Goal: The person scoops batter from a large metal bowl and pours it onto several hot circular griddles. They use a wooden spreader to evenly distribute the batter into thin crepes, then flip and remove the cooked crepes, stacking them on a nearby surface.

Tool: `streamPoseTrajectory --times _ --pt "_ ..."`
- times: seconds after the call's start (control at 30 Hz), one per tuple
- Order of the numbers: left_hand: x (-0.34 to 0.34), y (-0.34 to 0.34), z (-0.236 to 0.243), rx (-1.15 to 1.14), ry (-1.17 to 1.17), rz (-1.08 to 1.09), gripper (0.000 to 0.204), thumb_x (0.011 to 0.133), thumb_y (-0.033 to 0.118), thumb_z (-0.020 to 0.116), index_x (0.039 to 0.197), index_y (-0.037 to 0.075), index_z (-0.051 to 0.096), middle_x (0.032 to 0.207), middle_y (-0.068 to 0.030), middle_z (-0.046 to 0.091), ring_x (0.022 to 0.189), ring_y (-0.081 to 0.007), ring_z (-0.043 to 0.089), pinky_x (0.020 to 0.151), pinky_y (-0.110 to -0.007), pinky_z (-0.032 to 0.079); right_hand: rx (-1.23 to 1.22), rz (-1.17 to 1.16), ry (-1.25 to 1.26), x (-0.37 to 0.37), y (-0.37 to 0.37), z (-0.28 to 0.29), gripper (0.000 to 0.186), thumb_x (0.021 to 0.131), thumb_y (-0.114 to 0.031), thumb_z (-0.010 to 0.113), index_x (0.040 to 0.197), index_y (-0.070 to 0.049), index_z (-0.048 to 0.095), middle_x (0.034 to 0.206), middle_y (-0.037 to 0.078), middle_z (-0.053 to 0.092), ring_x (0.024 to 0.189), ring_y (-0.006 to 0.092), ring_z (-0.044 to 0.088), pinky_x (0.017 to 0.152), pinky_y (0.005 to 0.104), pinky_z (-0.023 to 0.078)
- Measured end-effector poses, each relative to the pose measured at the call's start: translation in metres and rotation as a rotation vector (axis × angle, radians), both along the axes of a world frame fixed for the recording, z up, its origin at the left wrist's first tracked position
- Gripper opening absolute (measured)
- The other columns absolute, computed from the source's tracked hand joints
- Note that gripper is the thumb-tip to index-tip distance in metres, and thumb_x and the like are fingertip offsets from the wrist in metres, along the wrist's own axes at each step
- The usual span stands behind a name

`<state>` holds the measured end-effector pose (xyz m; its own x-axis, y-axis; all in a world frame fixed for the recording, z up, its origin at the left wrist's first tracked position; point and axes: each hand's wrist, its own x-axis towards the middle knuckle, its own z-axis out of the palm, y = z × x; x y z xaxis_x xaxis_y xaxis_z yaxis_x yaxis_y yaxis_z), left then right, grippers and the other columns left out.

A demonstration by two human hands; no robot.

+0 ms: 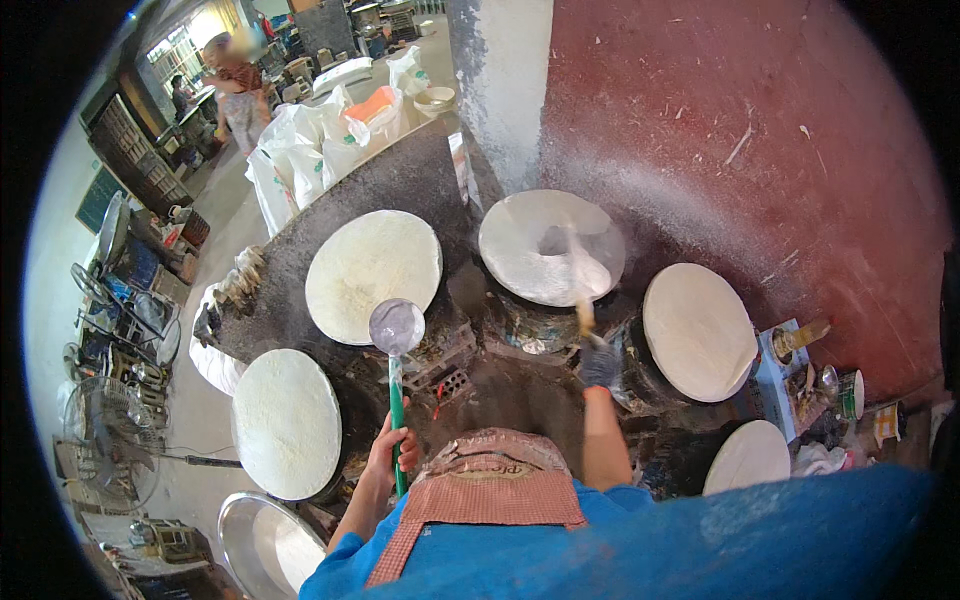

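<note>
My left hand (393,450) is wrapped round the green handle of a ladle (397,326). Its bowl holds pale greyish batter and hangs over the near edge of a round griddle (370,265) covered in a cream-coloured sheet. In a dark glove, my right hand (599,363) grips a wooden-handled tool (585,318). Motion smears the tool's far end, so its exact kind is unclear. That end reaches over the far middle griddle (512,238), where whitish batter or flour surrounds a darker bare patch.
More round griddles with pale sheets stand at the left (287,425), right (700,332) and lower right (748,458). A metal basin (240,535) sits lower left. White sacks (315,145) lie beyond the dark ledge. A red wall (760,130) bounds the right. Another person stands far left.
</note>
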<state>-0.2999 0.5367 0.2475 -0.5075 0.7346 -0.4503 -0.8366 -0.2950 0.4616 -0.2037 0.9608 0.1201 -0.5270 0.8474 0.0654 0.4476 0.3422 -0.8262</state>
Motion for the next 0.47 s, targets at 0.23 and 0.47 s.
streamPoseTrajectory --times 0.23,0.47 --pt "-0.012 0.04 -0.002 0.13 -0.058 -0.113 0.056 0.09 0.011 0.046 0.14 0.026 0.025 0.056 -0.0018 0.035 0.037 -0.01 0.033 0.033 -0.024 0.03 0.109 0.093 -0.112 0.047 0.008 0.011 0.022 0.086 -0.022 0.057 0.096 -0.004 0.064 0.095 0.015 0.065 0.078 0.0252 0.063 0.072 0.0358 0.048" --pt "-0.017 0.072 -0.013 0.055 -0.169 -0.177 0.057 0.089 0.011 0.048 0.139 0.026 0.026 0.055 -0.0015 0.034 0.036 -0.0099 0.032 0.031 -0.023 0.028 0.356 0.12 -0.309 0.01 0.023 -0.004 0.027 0.088 -0.03 0.052 0.101 -0.009 0.064 0.097 0.021 0.063 0.09 0.0285 0.058 0.075 0.0365 0.044"
